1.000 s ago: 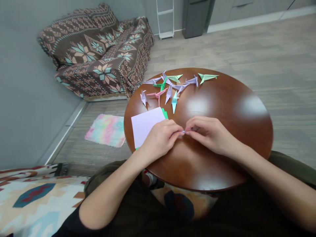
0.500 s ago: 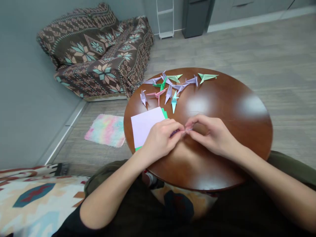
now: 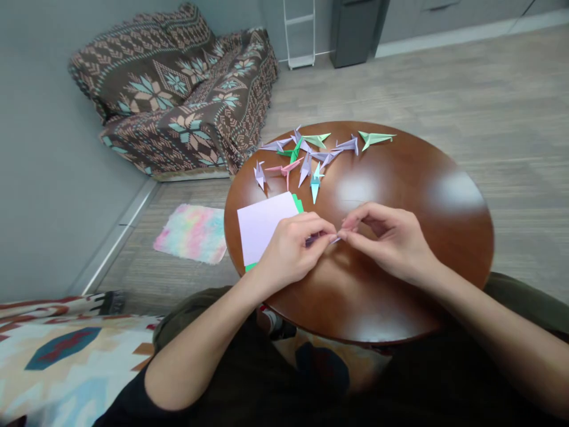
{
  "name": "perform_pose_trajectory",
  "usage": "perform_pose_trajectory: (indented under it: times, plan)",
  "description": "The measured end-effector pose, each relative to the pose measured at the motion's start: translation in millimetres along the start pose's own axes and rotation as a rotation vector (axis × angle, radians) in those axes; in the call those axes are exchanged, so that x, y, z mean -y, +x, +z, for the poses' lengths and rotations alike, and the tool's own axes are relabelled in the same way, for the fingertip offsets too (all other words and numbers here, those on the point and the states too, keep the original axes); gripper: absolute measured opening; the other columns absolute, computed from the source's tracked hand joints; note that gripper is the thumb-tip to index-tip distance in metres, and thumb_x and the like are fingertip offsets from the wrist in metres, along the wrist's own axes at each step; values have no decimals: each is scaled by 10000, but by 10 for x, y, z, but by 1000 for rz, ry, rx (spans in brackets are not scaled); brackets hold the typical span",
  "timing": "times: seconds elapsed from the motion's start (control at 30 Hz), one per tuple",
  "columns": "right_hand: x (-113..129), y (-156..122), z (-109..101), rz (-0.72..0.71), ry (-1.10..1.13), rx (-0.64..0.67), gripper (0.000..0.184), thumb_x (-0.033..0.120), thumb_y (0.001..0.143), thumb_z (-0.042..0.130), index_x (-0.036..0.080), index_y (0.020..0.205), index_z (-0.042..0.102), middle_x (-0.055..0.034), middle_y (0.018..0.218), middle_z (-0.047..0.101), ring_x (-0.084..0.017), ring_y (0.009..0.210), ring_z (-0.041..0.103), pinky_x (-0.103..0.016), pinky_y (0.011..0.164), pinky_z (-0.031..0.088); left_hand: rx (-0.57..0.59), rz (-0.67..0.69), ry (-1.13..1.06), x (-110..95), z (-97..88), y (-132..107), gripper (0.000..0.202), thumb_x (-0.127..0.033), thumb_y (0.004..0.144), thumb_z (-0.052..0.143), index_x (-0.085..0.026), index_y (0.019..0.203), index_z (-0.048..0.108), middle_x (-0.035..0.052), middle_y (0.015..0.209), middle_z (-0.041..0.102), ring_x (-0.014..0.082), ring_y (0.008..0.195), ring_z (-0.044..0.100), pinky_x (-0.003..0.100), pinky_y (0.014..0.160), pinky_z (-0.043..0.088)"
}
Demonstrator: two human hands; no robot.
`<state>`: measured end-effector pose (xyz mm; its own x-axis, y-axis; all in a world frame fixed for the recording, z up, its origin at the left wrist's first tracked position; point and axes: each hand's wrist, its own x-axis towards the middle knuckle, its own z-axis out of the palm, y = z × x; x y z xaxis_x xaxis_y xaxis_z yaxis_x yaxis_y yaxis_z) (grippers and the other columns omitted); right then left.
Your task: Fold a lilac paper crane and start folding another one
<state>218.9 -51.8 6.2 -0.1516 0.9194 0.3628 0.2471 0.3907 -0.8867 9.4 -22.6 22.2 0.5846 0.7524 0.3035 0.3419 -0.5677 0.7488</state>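
Observation:
My left hand (image 3: pixel 293 252) and my right hand (image 3: pixel 386 243) meet above the wooden table, their fingertips pinching a small folded piece of lilac paper (image 3: pixel 320 239). Most of that piece is hidden by my fingers, and its final shape cannot be seen. Beside my left hand lies a stack of lilac paper squares (image 3: pixel 262 225) with green paper (image 3: pixel 297 204) showing beneath it. Further off lies a loose group of several origami cranes (image 3: pixel 306 160) in lilac, green, pink and blue. Neither hand touches them.
The round brown table (image 3: pixel 448 237) has a glossy top. A tie-dye fluffy mat (image 3: pixel 191 234) lies on the floor to the left, below a patterned sofa (image 3: pixel 178 101). A patterned blanket (image 3: pixel 66 350) covers the lower left. A white rack (image 3: pixel 299 35) stands at the back.
My right fingers have arched higher and moved slightly up over the small lilac piece. My left hand has shifted a little toward it. The cranes and paper stack have not moved.

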Motion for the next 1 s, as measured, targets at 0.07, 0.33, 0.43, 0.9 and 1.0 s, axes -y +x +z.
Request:
perform_pose_trajectory:
  times: [0.07,0.33,0.43,0.9,1.0]
  plan:
    - [-7,11,17,87,131,-60,126,238,863,810,240,939,709,-5,862,735,-174,804,695,-301,775,560,-26,-75,-87,-16,24,5,132,-219,973,651,-158,886,730,23,833,714,125,747,614,246,703,441]
    - [-5,43,61,331,311,84,225,385,802,869,197,851,754,-41,837,764,-189,769,681,-298,717,540,-104,-320,-489,17,130,2,203,-360,906,743,-159,905,707,9,809,682,125,734,601,229,678,453]
    - [-10,33,65,314,267,51,209,388,858,817,195,819,749,-52,851,762,-183,772,668,-289,697,521,-110,-354,-608,39,138,18,223,-360,860,791,-153,896,717,12,814,698,121,749,618,231,723,471]
    - [1,27,60,310,311,28,146,290,875,768,190,801,690,7,673,671,-124,577,621,-249,582,524,-10,-712,-1174,29,234,-4,389,-344,698,947,-118,922,723,9,762,708,82,648,611,201,649,450]
    - [2,29,74,352,332,36,183,322,862,789,190,804,677,21,633,655,-115,525,605,-241,536,517,-31,-750,-1242,34,248,3,358,-277,699,941,-138,918,695,-4,762,705,79,645,616,197,651,463]
